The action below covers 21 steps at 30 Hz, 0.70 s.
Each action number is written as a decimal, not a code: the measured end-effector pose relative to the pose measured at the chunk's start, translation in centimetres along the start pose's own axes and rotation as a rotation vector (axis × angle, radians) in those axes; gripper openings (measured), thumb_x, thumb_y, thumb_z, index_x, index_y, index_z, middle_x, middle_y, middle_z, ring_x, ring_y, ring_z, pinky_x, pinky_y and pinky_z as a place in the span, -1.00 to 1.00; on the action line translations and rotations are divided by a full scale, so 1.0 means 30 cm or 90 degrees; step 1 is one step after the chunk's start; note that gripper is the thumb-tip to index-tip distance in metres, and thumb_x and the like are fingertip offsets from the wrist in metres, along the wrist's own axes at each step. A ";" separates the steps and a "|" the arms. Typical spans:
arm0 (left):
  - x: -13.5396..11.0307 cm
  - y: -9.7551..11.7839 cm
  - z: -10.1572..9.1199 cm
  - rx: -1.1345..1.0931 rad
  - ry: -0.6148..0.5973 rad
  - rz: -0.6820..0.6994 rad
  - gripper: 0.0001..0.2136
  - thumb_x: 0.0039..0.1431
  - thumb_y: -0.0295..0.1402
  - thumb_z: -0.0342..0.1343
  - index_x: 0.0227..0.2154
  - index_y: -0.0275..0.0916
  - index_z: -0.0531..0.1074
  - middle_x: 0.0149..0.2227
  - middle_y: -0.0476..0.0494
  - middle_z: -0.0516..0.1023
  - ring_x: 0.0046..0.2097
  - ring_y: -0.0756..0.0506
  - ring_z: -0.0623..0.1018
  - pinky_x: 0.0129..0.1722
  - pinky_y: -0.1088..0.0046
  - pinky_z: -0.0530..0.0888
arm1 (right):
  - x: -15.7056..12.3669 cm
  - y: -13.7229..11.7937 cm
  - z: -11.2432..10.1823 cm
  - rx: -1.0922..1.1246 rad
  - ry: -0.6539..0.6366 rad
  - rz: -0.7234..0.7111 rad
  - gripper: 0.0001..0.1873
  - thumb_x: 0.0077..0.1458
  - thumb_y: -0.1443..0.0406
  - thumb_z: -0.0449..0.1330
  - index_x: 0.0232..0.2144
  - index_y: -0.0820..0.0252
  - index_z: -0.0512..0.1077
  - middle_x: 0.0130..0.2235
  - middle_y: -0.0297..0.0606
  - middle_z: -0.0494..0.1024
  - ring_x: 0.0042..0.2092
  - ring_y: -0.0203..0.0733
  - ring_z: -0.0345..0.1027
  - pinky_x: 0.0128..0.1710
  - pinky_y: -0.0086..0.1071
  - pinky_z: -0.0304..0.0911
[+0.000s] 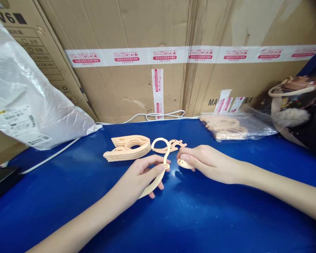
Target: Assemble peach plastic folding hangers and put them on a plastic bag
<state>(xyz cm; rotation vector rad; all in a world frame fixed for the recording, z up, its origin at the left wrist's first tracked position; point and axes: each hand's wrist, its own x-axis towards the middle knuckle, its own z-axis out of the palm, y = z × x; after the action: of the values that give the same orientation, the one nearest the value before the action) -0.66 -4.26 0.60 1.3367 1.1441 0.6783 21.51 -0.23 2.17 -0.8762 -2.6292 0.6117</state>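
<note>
My left hand (140,175) is closed around a pale peach plastic hanger piece (160,154), its hook curling upward above my fingers and its arm running under my palm. My right hand (202,160) pinches a small peach plastic part (184,164) just right of the hanger, almost touching it. Both hands hover over the blue tabletop (173,218). Behind my left hand lies a stack of several similar peach hanger pieces (128,147). Another loose peach piece (173,144) lies behind the hook.
A clear bag of more peach pieces (231,126) lies at the back right. Crumpled white plastic bag (23,102) at left, white cable (147,117) along cardboard boxes (147,35) behind, a dark handbag (300,105) at far right, a black object (0,177) at left edge.
</note>
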 end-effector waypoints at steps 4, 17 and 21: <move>-0.004 0.015 0.003 -0.060 0.005 -0.052 -0.79 0.22 -0.26 0.10 -0.15 -0.25 0.45 -0.23 -0.10 0.56 -0.38 0.00 0.60 -0.51 0.60 0.51 | 0.002 0.003 0.022 -0.124 0.013 0.081 -0.60 0.36 0.16 -0.20 -0.51 0.12 0.12 -0.63 -0.47 0.09 -0.61 -0.33 -0.03 -0.53 -0.37 -0.16; -0.014 0.020 -0.002 -0.128 -0.004 -0.081 -0.78 0.21 -0.30 0.18 -0.12 -0.26 0.51 -0.28 -0.15 0.64 -0.21 -0.14 0.66 -0.44 0.57 0.55 | -0.012 0.008 0.040 -0.222 -0.079 -0.088 -0.66 0.36 0.18 -0.13 -0.36 0.18 0.32 -0.43 -0.32 0.45 -0.47 -0.30 0.26 -0.48 -0.40 -0.03; -0.015 0.015 -0.005 -0.129 -0.022 -0.101 -0.77 0.22 -0.32 0.18 -0.10 -0.27 0.50 -0.27 -0.17 0.65 -0.23 -0.13 0.66 -0.47 0.59 0.55 | -0.012 0.003 0.040 -0.239 -0.072 -0.088 -0.64 0.36 0.16 -0.11 -0.34 0.19 0.38 -0.40 -0.31 0.47 -0.44 -0.29 0.30 -0.47 -0.41 0.00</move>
<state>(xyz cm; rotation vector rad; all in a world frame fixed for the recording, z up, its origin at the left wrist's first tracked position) -0.84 -4.53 1.16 1.0710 1.1095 0.6347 21.34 -0.74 1.04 -0.7654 -2.9319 0.1356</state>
